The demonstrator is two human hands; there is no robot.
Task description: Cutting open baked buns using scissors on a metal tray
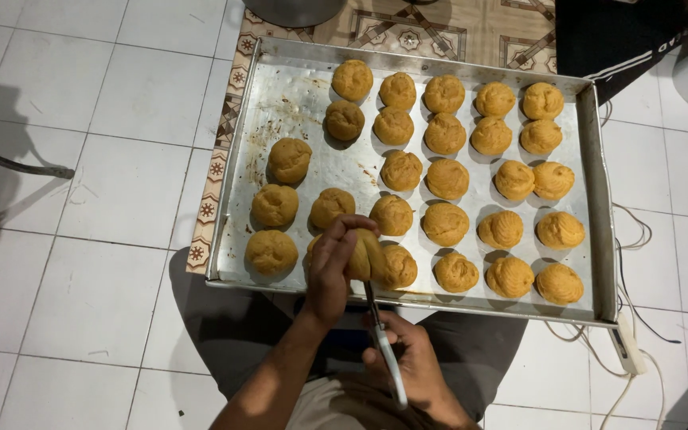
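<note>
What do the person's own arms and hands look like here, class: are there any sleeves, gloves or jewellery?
Both forearms are bare, with no sleeve reaching them in view. The left hand and the right hand wear no gloves. No ring, watch or bracelet shows on either. The upper arms are out of view.

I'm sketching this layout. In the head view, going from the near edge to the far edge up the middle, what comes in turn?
Right hand with scissors → left hand on a puff → tray of puffs → patterned mat.
</note>
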